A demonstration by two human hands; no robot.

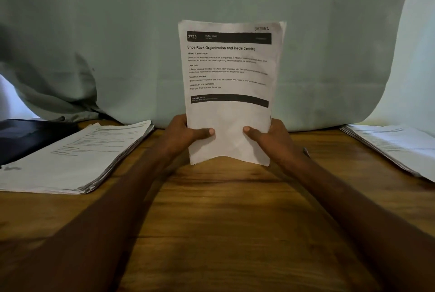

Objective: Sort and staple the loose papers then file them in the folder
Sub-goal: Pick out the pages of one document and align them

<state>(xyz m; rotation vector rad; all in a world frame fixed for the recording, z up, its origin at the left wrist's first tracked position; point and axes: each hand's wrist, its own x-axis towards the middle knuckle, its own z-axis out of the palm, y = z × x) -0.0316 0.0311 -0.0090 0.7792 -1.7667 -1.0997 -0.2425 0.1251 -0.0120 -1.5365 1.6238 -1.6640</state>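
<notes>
upright, paper sheaf (pixel 229 93) on wooden table (pixel 211 221), left hand (pixel 186 132) and right hand (pixel 270 136) fingers curled round its sides

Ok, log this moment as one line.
left hand: grips paper bundle | right hand: grips it too | bundle: upright on table | stapled: cannot tell

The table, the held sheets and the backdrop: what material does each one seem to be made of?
Table: seems wood with a dull brown finish; long grain streaks show.
Sheets: plain white printed paper, matte; the bottom edge bows and faint creases show. Both hands grip them.
Backdrop: probably pale green cloth; it hangs in soft folds and wrinkles.
</notes>
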